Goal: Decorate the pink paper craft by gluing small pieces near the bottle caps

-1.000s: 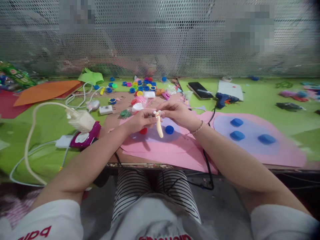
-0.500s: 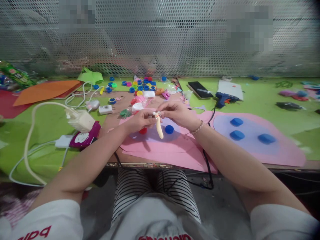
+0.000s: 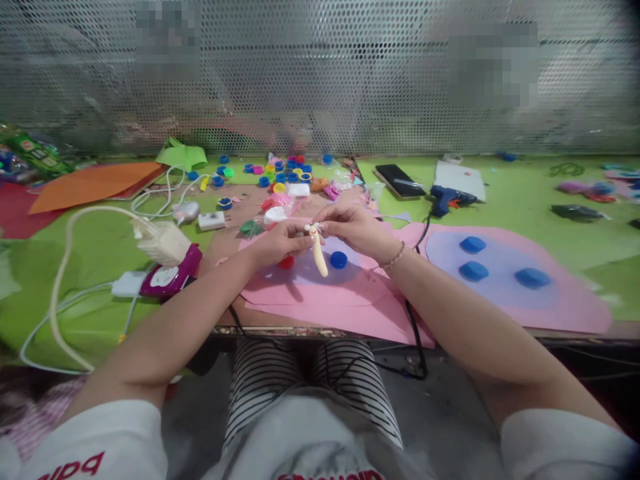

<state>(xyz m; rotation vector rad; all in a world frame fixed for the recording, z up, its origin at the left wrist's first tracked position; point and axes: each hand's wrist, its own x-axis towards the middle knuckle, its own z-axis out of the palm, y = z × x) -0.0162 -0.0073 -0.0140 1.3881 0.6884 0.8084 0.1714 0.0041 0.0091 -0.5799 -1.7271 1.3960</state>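
Observation:
Between my two hands is a small cream-coloured, banana-shaped piece, with little white round bits and an orange mark at its top. My left hand pinches its upper end from the left. From the right, the fingertips of my right hand are pressed together at the white bits. The piece hangs tilted over a pink sheet with a pale lilac patch. On that patch lie a blue bottle cap and a red cap, the red one partly hidden by my left hand.
Right of my hands, another pink-and-lilac sheet bears three blue caps. Behind it are a glue gun and a phone. Coloured caps scatter at the back. A purple power strip with cables sits left, near my forearm.
Both hands stay in almost the same place. The cream piece has turned very slightly between the fingers. The camera view has shifted a little.

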